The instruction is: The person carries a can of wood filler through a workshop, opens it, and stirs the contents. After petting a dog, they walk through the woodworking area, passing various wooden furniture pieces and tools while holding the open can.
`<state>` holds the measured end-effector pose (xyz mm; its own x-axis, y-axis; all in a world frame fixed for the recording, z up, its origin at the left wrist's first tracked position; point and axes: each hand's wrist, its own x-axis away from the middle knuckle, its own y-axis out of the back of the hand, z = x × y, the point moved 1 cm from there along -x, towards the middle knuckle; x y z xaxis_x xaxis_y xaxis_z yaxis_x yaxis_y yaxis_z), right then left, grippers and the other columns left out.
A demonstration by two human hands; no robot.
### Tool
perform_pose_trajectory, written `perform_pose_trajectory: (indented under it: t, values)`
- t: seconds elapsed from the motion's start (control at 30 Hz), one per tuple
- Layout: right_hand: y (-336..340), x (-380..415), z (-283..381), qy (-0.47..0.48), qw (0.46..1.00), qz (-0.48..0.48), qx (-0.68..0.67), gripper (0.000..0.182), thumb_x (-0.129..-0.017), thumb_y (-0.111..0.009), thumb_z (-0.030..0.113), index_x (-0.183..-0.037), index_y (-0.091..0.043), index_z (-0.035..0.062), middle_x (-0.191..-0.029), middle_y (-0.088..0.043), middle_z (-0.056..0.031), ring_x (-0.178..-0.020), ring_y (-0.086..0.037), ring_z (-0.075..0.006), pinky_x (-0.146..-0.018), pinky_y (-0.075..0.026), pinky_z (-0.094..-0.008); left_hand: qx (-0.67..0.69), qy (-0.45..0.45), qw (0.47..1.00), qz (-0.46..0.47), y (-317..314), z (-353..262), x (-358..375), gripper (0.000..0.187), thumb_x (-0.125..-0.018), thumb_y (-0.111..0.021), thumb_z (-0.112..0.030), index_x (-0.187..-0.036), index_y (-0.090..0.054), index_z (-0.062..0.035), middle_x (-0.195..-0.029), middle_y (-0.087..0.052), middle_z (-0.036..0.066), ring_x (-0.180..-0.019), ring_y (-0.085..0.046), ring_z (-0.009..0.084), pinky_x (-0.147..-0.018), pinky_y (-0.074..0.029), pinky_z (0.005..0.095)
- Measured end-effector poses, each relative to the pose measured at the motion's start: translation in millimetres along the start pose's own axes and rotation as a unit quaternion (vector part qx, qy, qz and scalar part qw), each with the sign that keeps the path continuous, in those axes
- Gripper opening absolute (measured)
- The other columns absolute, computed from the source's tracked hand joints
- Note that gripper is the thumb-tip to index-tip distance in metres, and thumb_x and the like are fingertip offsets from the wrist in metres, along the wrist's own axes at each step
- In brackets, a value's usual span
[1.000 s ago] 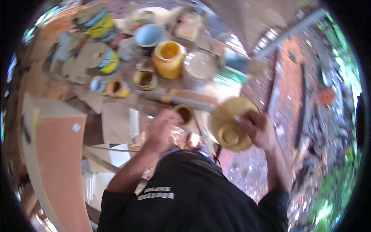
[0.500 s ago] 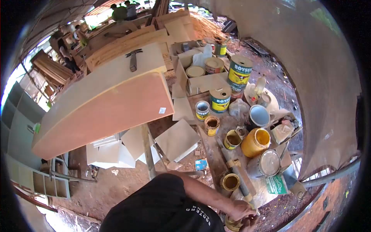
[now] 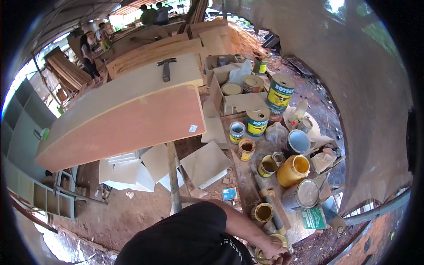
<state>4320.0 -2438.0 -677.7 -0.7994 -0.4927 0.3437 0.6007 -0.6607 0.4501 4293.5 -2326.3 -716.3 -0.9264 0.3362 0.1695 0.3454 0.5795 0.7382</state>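
Note:
At the bottom right, my left hand [image 3: 272, 248] reaches over a tan-rimmed paint can [image 3: 261, 257], its fingers bent and closed. What they grip is hidden. Just behind these fingers shows a yellowish round edge, like a can lid [image 3: 280, 239]. My right hand [image 3: 285, 259] is close against the left one, with fingers curled; the lower frame edge cuts most of it off. Beside them stands an open can of brown liquid [image 3: 263, 212]. A cardboard-like tube [image 3: 274, 215] lies along the bench next to it.
Several paint cans [image 3: 257, 122], a yellow-orange container [image 3: 293, 170] and a grey pail [image 3: 303, 194] crowd the bench. A green-and-white packet [image 3: 314, 217] lies at its near end. Left, a hammer [image 3: 166, 70] rests on a large curved panel [image 3: 128, 119]. People [image 3: 152, 17] stand far back.
My view has shifted slightly, so the scene sits a little lower and further right. My hands have moved slightly left over the can, and the lid-like edge now shows.

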Motion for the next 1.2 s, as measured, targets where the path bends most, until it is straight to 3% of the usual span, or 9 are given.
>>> perform_pose_trajectory:
  t: [0.2,0.43,0.53,0.73,0.8,0.83,0.9,0.93,1.2]
  values:
    - [-10.7,-2.7,0.0,0.001,1.0,0.005,0.002,0.034,-0.094,-0.066,0.025,-0.119,-0.07,0.0019,-0.106,-0.07,-0.0132,-0.092,-0.059,-0.0219,-0.082,-0.049,-0.0391,-0.106,0.008,0.994,0.026,-26.9,7.6,-28.5,0.063,-0.067,-0.073,-0.036,-0.111,-0.055,0.0069,-0.092,-0.064,0.024,-0.093,-0.065,0.0392,-0.085,-0.053,0.0488]
    - [-20.6,-2.2,-1.6,0.006,1.0,0.018,0.003,0.035,-0.095,-0.065,0.026,-0.121,-0.068,0.0023,-0.109,-0.069,-0.0131,-0.094,-0.058,-0.022,-0.084,-0.048,-0.0392,-0.2,-0.162,0.847,-0.466,-65.7,-3.2,-80.7,0.055,-0.065,-0.071,-0.033,-0.103,-0.06,0.0065,-0.093,-0.065,0.023,-0.095,-0.065,0.0395,-0.087,-0.052,0.0501]
    - [-23.2,-1.7,-2.7,0.009,1.0,0.021,-0.001,0.035,-0.095,-0.064,0.026,-0.122,-0.067,0.0024,-0.109,-0.068,-0.013,-0.095,-0.058,-0.0221,-0.085,-0.048,-0.0392,-0.044,-0.086,0.988,-0.122,81.0,-81.5,4.5,0.048,-0.07,-0.069,-0.038,-0.095,-0.07,0.0042,-0.09,-0.07,0.019,-0.09,-0.069,0.039,-0.082,-0.055,0.0524]
    - [-21.2,6.4,-16.4,0.02,0.999,0.027,-0.018,0.036,-0.096,-0.063,0.027,-0.123,-0.066,0.0027,-0.111,-0.067,-0.0129,-0.097,-0.057,-0.0222,-0.086,-0.047,-0.0392,-0.029,0.008,0.998,-0.06,135.0,-137.2,35.3,0.059,-0.081,-0.067,-0.066,-0.091,-0.076,-0.0087,-0.092,-0.074,0.021,-0.087,-0.072,0.036,-0.08,-0.056,0.048]
    - [-16.6,13.2,-27.7,0.029,0.999,0.031,-0.033,0.037,-0.096,-0.063,0.027,-0.124,-0.065,0.0028,-0.112,-0.067,-0.0129,-0.098,-0.057,-0.0222,-0.087,-0.047,-0.0392,-0.094,-0.131,0.979,-0.123,129.1,-139.5,39.6,0.025,-0.082,-0.063,-0.031,-0.076,-0.06,-0.0065,-0.074,-0.063,0.014,-0.065,-0.067,0.0357,-0.057,-0.053,0.0471]
    - [-15.0,17.4,-33.3,0.031,0.998,0.034,-0.042,0.037,-0.096,-0.063,0.027,-0.124,-0.065,0.0029,-0.112,-0.067,-0.0128,-0.098,-0.057,-0.0223,-0.087,-0.047,-0.0392,-0.05,-0.185,0.949,-0.252,84.6,-113.4,19.2,0.025,-0.083,-0.063,-0.03,-0.075,-0.061,-0.0073,-0.074,-0.064,0.013,-0.065,-0.067,0.0355,-0.058,-0.054,0.048]
    - [-8.4,29.8,-41.2,0.023,0.998,0.031,-0.054,0.037,-0.096,-0.063,0.027,-0.124,-0.065,0.003,-0.113,-0.066,-0.0128,-0.099,-0.057,-0.0223,-0.087,-0.047,-0.0392,0.06,-0.169,0.93,-0.32,86.9,-137.7,33.8,0.024,-0.084,-0.064,-0.03,-0.073,-0.062,-0.008,-0.074,-0.064,0.013,-0.064,-0.068,0.0349,-0.059,-0.055,0.0484]
    - [-9.3,32.6,-44.7,0.022,0.997,0.032,-0.065,0.037,-0.096,-0.063,0.027,-0.125,-0.064,0.003,-0.113,-0.066,-0.0128,-0.099,-0.057,-0.0223,-0.088,-0.047,-0.0392,0.097,-0.111,0.955,-0.257,106.0,-131.7,51.0,0.025,-0.084,-0.066,-0.03,-0.073,-0.063,-0.0079,-0.073,-0.064,0.014,-0.063,-0.068,0.0345,-0.059,-0.055,0.0478]
    - [-30.8,21.3,-66.3,0.011,0.992,0.04,-0.122,0.038,-0.097,-0.061,0.028,-0.127,-0.062,0.0035,-0.116,-0.065,-0.0126,-0.102,-0.056,-0.0225,-0.09,-0.046,-0.0393,0.081,-0.117,0.932,-0.334,119.8,-97.3,75.7,0.025,-0.088,-0.072,-0.028,-0.078,-0.065,-0.0064,-0.08,-0.061,0.009,-0.066,-0.066,0.0294,-0.058,-0.055,0.0444]
